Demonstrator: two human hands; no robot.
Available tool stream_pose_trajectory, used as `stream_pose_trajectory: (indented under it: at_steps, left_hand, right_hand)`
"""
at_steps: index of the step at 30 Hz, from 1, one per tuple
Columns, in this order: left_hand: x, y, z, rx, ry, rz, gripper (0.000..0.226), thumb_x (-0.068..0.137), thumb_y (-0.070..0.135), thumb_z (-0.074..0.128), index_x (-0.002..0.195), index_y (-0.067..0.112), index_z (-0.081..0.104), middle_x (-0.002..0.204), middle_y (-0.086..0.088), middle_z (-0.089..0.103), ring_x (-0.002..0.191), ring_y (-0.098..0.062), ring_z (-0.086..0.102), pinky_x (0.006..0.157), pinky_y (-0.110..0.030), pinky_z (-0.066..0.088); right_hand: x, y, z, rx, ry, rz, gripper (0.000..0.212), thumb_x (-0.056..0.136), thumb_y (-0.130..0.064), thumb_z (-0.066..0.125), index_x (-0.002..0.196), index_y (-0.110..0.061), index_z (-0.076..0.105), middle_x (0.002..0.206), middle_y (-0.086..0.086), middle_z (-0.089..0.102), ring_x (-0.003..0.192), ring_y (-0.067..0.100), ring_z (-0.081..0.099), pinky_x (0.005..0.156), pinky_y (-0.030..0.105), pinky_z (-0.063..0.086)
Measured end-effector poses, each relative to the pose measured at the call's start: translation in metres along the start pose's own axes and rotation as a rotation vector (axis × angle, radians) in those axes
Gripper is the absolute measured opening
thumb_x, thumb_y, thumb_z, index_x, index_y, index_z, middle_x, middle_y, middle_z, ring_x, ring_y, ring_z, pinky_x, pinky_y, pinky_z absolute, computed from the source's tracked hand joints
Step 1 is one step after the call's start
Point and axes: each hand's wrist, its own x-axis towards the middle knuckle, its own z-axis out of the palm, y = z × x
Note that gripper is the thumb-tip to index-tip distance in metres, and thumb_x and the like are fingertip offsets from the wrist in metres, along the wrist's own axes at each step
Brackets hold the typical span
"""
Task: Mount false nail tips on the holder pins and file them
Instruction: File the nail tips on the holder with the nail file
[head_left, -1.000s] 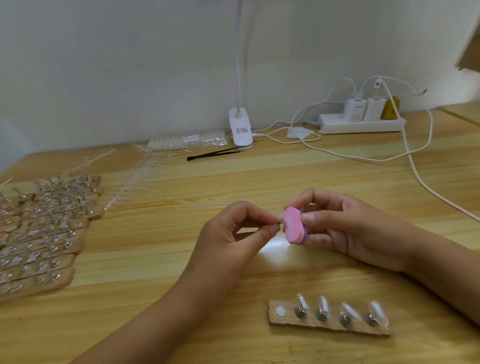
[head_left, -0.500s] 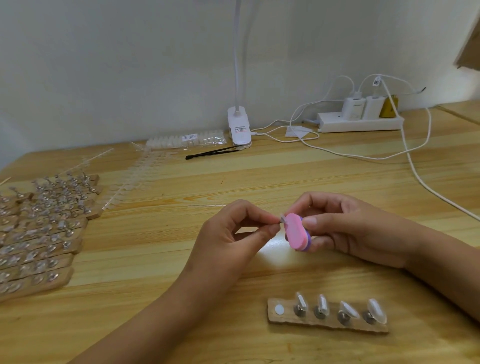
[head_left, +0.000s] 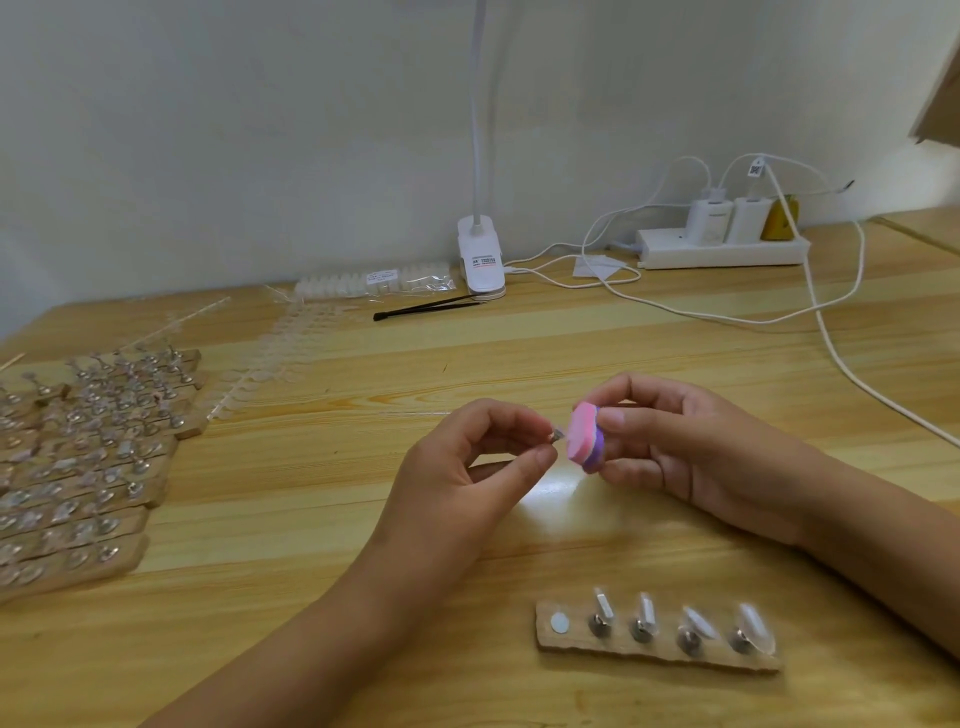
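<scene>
My left hand (head_left: 470, 470) pinches a small holder pin with a clear nail tip (head_left: 557, 435) between thumb and forefinger. Its end touches the pink face of a small pink and purple file block (head_left: 584, 438), which my right hand (head_left: 675, 447) grips by its edges. Both hands hover above the middle of the wooden table. Nearer to me lies a brown holder strip (head_left: 657, 636) with several pins carrying clear nail tips and one bare round magnet spot (head_left: 559, 622) at its left end.
Several filled holder strips (head_left: 78, 467) lie stacked at the left. Clear nail tip sprues (head_left: 260, 369) and a bag of tips (head_left: 374, 280) sit behind them. Black tweezers (head_left: 426, 309), a clip lamp (head_left: 480, 260), a power strip (head_left: 722, 249) and white cables (head_left: 831, 353) occupy the back and right.
The file block in my right hand has tilted and slid against the nail tip, from lower and flatter back up to a more upright pose. My left hand stays almost still.
</scene>
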Motion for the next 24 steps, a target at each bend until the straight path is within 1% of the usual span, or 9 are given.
stream_pose_trajectory:
  at_steps: [1, 3, 5, 8, 10, 13, 16, 19, 24]
  left_hand:
    - [0.0, 0.0003, -0.0001, -0.005, -0.003, -0.003, 0.016, 0.084, 0.013, 0.073, 0.089, 0.029, 0.071, 0.093, 0.008, 0.072, 0.093, -0.005, 0.068, 0.075, -0.012, 0.05]
    - [-0.0001, 0.0006, 0.0002, -0.006, -0.015, -0.006, 0.016, 0.084, 0.014, 0.073, 0.089, 0.029, 0.072, 0.093, 0.01, 0.072, 0.092, -0.004, 0.067, 0.075, -0.011, 0.05]
    - [0.0001, 0.0005, -0.0003, 0.0, -0.014, -0.007, 0.017, 0.085, 0.013, 0.073, 0.089, 0.029, 0.072, 0.093, 0.011, 0.073, 0.092, -0.004, 0.067, 0.075, -0.012, 0.05]
    - [0.0011, -0.0002, -0.0014, -0.003, -0.001, -0.012, 0.015, 0.084, 0.012, 0.074, 0.087, 0.026, 0.072, 0.094, 0.007, 0.074, 0.092, -0.007, 0.068, 0.075, -0.011, 0.049]
    - [0.0009, 0.0, 0.0001, -0.022, -0.001, -0.022, 0.01, 0.081, 0.018, 0.076, 0.084, 0.026, 0.071, 0.094, 0.005, 0.074, 0.092, -0.008, 0.068, 0.075, -0.011, 0.05]
    - [-0.0001, 0.0005, 0.0025, -0.064, -0.003, -0.028, 0.017, 0.072, 0.03, 0.075, 0.086, 0.025, 0.068, 0.09, 0.006, 0.072, 0.09, -0.008, 0.068, 0.075, -0.015, 0.051]
    - [-0.0001, 0.0011, 0.0013, -0.049, -0.023, -0.023, 0.015, 0.076, 0.027, 0.075, 0.091, 0.025, 0.072, 0.092, 0.006, 0.074, 0.091, -0.008, 0.069, 0.076, -0.014, 0.05]
    - [0.0, 0.0017, -0.0009, -0.043, -0.027, -0.029, 0.006, 0.08, 0.025, 0.078, 0.084, 0.028, 0.074, 0.091, 0.006, 0.074, 0.093, -0.009, 0.068, 0.078, -0.014, 0.05]
    - [0.001, 0.0013, -0.0003, -0.06, -0.02, -0.046, 0.009, 0.077, 0.03, 0.078, 0.083, 0.024, 0.073, 0.093, 0.004, 0.075, 0.095, -0.01, 0.07, 0.078, -0.016, 0.052]
  right_hand:
    - [0.0, 0.0003, -0.001, 0.003, 0.011, 0.0, 0.017, 0.074, -0.021, 0.079, 0.09, -0.018, 0.075, 0.091, 0.012, 0.072, 0.08, 0.016, 0.071, 0.067, 0.019, 0.057]
    - [-0.002, -0.0007, -0.0009, -0.014, -0.078, 0.017, 0.021, 0.076, -0.024, 0.084, 0.093, -0.017, 0.074, 0.091, 0.011, 0.072, 0.079, 0.014, 0.071, 0.069, 0.02, 0.057]
    - [-0.0034, -0.0009, 0.0016, -0.039, -0.147, 0.019, 0.024, 0.077, -0.027, 0.082, 0.096, -0.018, 0.073, 0.093, 0.01, 0.072, 0.08, 0.012, 0.071, 0.07, 0.019, 0.057]
    - [-0.0001, 0.0012, 0.0013, -0.037, -0.036, -0.024, 0.022, 0.076, -0.025, 0.081, 0.096, -0.019, 0.074, 0.097, 0.011, 0.073, 0.084, 0.014, 0.071, 0.07, 0.019, 0.057]
    - [0.0015, 0.0018, -0.0009, -0.012, 0.031, -0.034, 0.021, 0.073, -0.022, 0.077, 0.094, -0.021, 0.075, 0.096, 0.011, 0.073, 0.085, 0.016, 0.071, 0.07, 0.02, 0.056]
    - [0.0005, 0.0024, -0.0005, -0.023, -0.016, -0.015, 0.022, 0.073, -0.021, 0.076, 0.096, -0.018, 0.074, 0.097, 0.011, 0.073, 0.086, 0.015, 0.071, 0.07, 0.019, 0.056]
    - [-0.001, 0.0036, 0.003, -0.08, -0.068, -0.01, 0.021, 0.078, -0.02, 0.073, 0.098, -0.017, 0.072, 0.101, 0.009, 0.073, 0.087, 0.014, 0.071, 0.07, 0.019, 0.056]
    - [-0.0015, 0.0037, 0.0044, -0.113, -0.057, -0.026, 0.021, 0.076, -0.023, 0.074, 0.097, -0.019, 0.074, 0.1, 0.01, 0.072, 0.087, 0.014, 0.071, 0.071, 0.02, 0.056]
    - [0.0006, 0.0038, 0.0008, -0.08, 0.027, -0.119, 0.022, 0.074, -0.024, 0.078, 0.096, -0.022, 0.075, 0.093, 0.008, 0.072, 0.086, 0.014, 0.07, 0.071, 0.021, 0.056]
